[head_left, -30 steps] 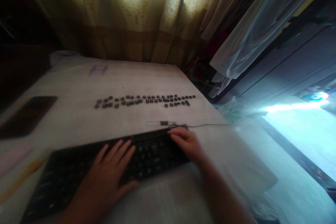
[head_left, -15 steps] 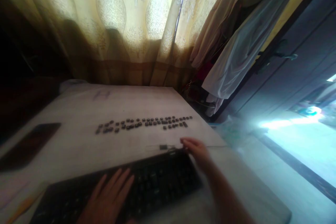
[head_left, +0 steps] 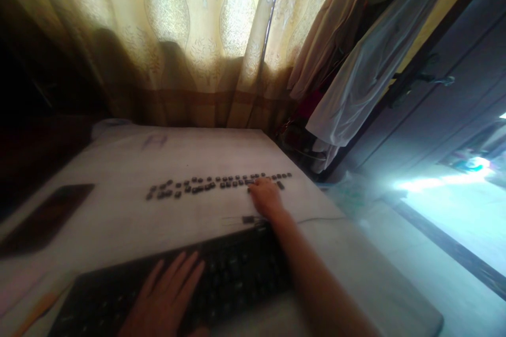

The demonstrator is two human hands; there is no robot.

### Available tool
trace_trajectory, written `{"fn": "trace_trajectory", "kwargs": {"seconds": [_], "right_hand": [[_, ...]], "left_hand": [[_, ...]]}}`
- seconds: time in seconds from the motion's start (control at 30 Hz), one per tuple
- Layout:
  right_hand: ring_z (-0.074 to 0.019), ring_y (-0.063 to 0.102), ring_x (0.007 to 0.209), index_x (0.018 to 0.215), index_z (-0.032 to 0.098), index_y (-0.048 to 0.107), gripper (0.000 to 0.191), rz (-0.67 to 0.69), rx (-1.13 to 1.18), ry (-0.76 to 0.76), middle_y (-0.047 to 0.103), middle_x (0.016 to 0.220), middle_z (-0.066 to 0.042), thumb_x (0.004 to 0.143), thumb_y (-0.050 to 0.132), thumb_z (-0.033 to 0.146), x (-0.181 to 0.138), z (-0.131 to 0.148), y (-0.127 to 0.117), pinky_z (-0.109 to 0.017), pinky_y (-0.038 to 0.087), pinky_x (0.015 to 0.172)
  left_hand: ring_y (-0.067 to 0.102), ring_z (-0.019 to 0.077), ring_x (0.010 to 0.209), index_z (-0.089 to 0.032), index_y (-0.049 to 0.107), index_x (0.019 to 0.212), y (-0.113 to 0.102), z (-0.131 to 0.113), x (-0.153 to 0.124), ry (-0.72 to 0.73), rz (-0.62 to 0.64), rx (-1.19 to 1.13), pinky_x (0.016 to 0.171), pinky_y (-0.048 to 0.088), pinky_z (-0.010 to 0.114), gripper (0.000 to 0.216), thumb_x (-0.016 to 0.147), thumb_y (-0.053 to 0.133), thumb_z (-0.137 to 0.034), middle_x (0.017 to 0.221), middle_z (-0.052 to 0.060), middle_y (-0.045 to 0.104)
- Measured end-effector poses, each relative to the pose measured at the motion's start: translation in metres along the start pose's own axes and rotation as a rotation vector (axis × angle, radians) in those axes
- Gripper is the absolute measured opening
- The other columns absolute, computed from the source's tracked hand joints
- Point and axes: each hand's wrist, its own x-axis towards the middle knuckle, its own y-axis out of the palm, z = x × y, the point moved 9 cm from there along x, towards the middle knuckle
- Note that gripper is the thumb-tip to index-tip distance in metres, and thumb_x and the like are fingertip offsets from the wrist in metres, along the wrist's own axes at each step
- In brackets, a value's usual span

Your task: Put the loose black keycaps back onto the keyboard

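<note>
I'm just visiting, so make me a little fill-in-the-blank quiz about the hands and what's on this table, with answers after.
1. The left hand lies on the black ____, covering some of its keys.
2. In the picture, the right hand is nearer the ____ end of the rows of loose keys.
3. The purple mark on the table looks like the capital letter ____.

Missing words: keyboard; right; H.

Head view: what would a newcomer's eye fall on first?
The bright curtain hangs at top centre, behind the pale table. Rows of small black pieces lie on it, the right hand toward their right end. In front, the left hand lies on the black keyboard.
</note>
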Motion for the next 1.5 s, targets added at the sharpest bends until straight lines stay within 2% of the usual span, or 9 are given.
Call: {"fn": "trace_trajectory", "kwargs": {"seconds": [0.2, 0.5, 0.67, 0.8, 0.9, 0.97, 1.13, 1.33, 1.5], "right_hand": [[-0.0281, 0.054, 0.107, 0.105, 0.017, 0.073, 0.029, 0.062, -0.065, 0.002, 0.064, 0.113, -0.015, 0.095, 0.046, 0.02, 0.002, -0.001, 0.008, -0.036, 0.042, 0.085], [-0.0269, 0.057, 0.106, 0.099, 0.015, 0.075, 0.022, 0.095, -0.039, -0.025, 0.067, 0.111, -0.015, 0.09, 0.055, 0.023, -0.005, 0.003, 0.008, -0.034, 0.044, 0.085], [-0.0254, 0.062, 0.101, 0.099, 0.013, 0.072, 0.018, 0.108, 0.019, -0.006, 0.07, 0.105, -0.015, 0.09, 0.058, 0.02, -0.013, 0.004, 0.005, -0.033, 0.044, 0.085], [-0.0196, 0.065, 0.093, 0.104, 0.019, 0.069, 0.017, 0.077, 0.156, 0.01, 0.072, 0.103, -0.007, 0.091, 0.059, 0.023, -0.036, 0.004, -0.011, -0.03, 0.045, 0.081], [-0.0166, 0.065, 0.082, 0.094, 0.021, 0.071, 0.01, 0.078, 0.47, -0.035, 0.073, 0.092, -0.003, 0.085, 0.065, 0.02, -0.068, 0.009, -0.022, -0.028, 0.046, 0.075], [-0.0162, 0.065, 0.082, 0.093, 0.021, 0.07, 0.012, 0.121, 0.574, -0.091, 0.072, 0.09, -0.002, 0.082, 0.067, 0.018, -0.091, 0.015, -0.023, -0.028, 0.046, 0.075], [-0.0177, 0.063, 0.086, 0.092, 0.02, 0.07, 0.013, 0.164, 0.511, -0.176, 0.071, 0.09, -0.003, 0.08, 0.068, 0.015, -0.124, 0.025, -0.014, -0.03, 0.045, 0.078], [-0.0183, 0.063, 0.089, 0.091, 0.02, 0.071, 0.013, 0.138, 0.503, -0.204, 0.071, 0.091, -0.003, 0.08, 0.069, 0.014, -0.124, 0.029, -0.008, -0.031, 0.045, 0.081], [-0.0176, 0.063, 0.088, 0.088, 0.02, 0.072, 0.012, 0.121, 0.522, -0.188, 0.071, 0.09, -0.003, 0.079, 0.071, 0.012, -0.124, 0.029, -0.01, -0.031, 0.046, 0.081]], "left_hand": [[0.055, 0.0269, 0.126, -0.032, 0.018, 0.154, 0.001, -0.002, -0.001, -0.027, 0.025, -0.006, 0.104, 0.039, 0.04, 0.085, 0.084, 0.05, -0.069, 0.146, 0.002, 0.05], [0.057, 0.0264, 0.123, -0.031, 0.021, 0.153, -0.001, -0.003, 0.001, -0.031, 0.007, -0.035, 0.104, 0.037, 0.041, 0.084, 0.084, 0.049, -0.07, 0.145, 0.003, 0.052], [0.056, 0.0263, 0.124, -0.03, 0.035, 0.149, 0.001, -0.003, 0.001, -0.048, 0.038, -0.027, 0.108, 0.034, 0.042, 0.078, 0.084, 0.047, -0.071, 0.144, 0.003, 0.053], [0.056, 0.0264, 0.125, -0.027, 0.046, 0.143, 0.002, -0.002, 0.003, -0.062, 0.087, -0.016, 0.109, 0.034, 0.043, 0.074, 0.084, 0.046, -0.072, 0.143, 0.004, 0.054], [0.055, 0.0276, 0.125, -0.025, 0.05, 0.14, 0.002, -0.003, 0.004, -0.063, 0.097, -0.008, 0.108, 0.035, 0.044, 0.073, 0.084, 0.045, -0.073, 0.142, 0.006, 0.055], [0.055, 0.0277, 0.126, -0.026, 0.05, 0.14, 0.004, -0.003, 0.004, -0.073, 0.117, -0.015, 0.109, 0.034, 0.045, 0.073, 0.084, 0.045, -0.072, 0.143, 0.006, 0.054], [0.054, 0.0282, 0.127, -0.026, 0.048, 0.142, 0.007, -0.002, 0.004, -0.093, 0.154, -0.04, 0.109, 0.034, 0.046, 0.075, 0.084, 0.044, -0.073, 0.143, 0.007, 0.054], [0.052, 0.0274, 0.13, -0.027, 0.048, 0.142, 0.01, -0.001, 0.004, -0.117, 0.2, -0.047, 0.111, 0.032, 0.045, 0.076, 0.083, 0.043, -0.075, 0.144, 0.007, 0.052], [0.052, 0.0271, 0.129, -0.027, 0.047, 0.142, 0.009, -0.001, 0.003, -0.11, 0.162, -0.059, 0.113, 0.027, 0.045, 0.076, 0.083, 0.044, -0.074, 0.144, 0.007, 0.053]]}}
